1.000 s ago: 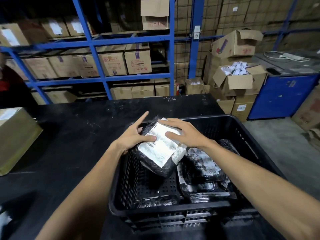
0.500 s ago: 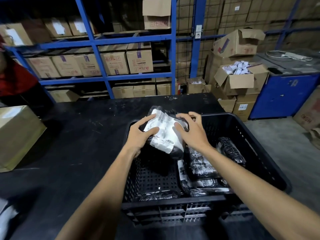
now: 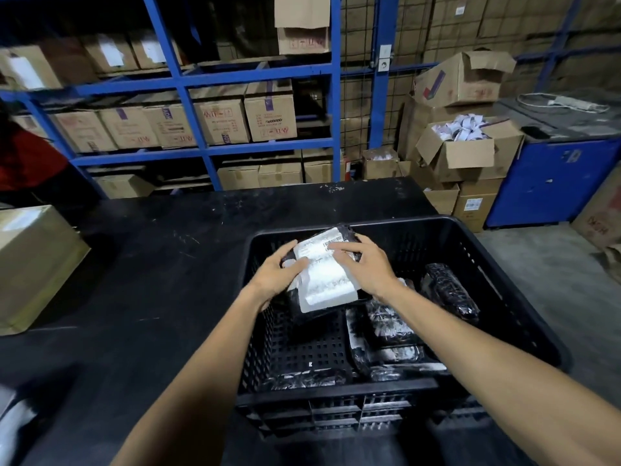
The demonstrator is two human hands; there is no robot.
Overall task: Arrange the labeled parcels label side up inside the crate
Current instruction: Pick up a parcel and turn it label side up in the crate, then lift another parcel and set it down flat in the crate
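A black plastic crate [image 3: 504, 284] stands on the dark table. Both hands hold a black parcel with a white label [image 3: 322, 277] facing up, over the crate's far left part. My left hand [image 3: 279, 277] grips its left edge; my right hand [image 3: 366, 267] lies on its right side with fingers across the label. Several other black wrapped parcels lie in the crate: one along the right wall [image 3: 450, 294], a pile in the middle [image 3: 389, 331], one at the near wall [image 3: 309, 378]. Some of them show bits of white label.
The black table [image 3: 151, 264] stretches left of the crate. A cardboard box [image 3: 30, 264] sits on its left edge. Blue shelving with cartons [image 3: 215, 122] stands behind, open cartons [image 3: 467, 153] and a blue cabinet [image 3: 551, 183] to the right. A person in red [image 3: 20, 159] is at far left.
Both hands carried the labeled parcel away from me, toward the crate's far left part, and lowered it, turning the label to lie flatter and face up.
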